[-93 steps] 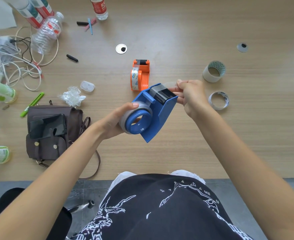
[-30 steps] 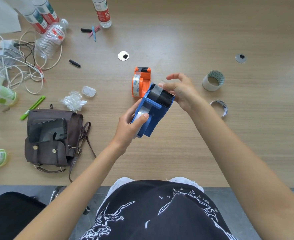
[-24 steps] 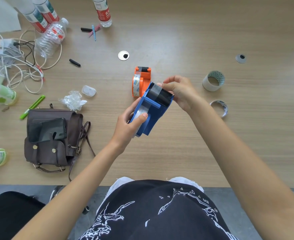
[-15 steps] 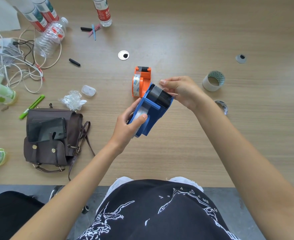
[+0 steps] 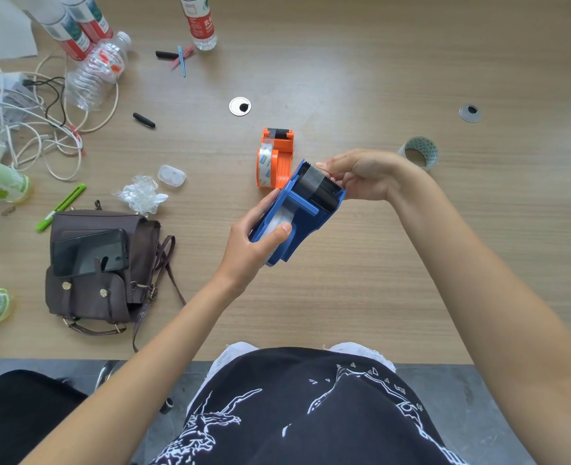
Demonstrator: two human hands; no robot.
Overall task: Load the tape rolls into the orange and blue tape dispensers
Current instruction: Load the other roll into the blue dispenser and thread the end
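I hold the blue tape dispenser (image 5: 305, 209) above the table's middle. My left hand (image 5: 253, 243) grips its rear, thumb pressed on the clear tape roll (image 5: 279, 221) seated inside. My right hand (image 5: 361, 174) is at the serrated cutter end, fingers pinched at the blade edge; whether tape is between them I cannot tell. The orange tape dispenser (image 5: 275, 158) lies on the table just beyond, with a clear roll in it. A loose tape roll (image 5: 419, 152) stands to the right, partly hidden by my right wrist.
A brown bag with a phone on it (image 5: 99, 266) lies at the left. Cables (image 5: 25, 119), bottles (image 5: 96, 68), a green pen (image 5: 60, 207) and crumpled plastic (image 5: 139, 196) crowd the far left. Two round grommets (image 5: 240, 106) sit in the tabletop.
Since three seconds ago the blue dispenser turned from side-on to edge-on. In the last second my right hand's fingers curled down onto the cutter end and now cover the flat roll on the right.
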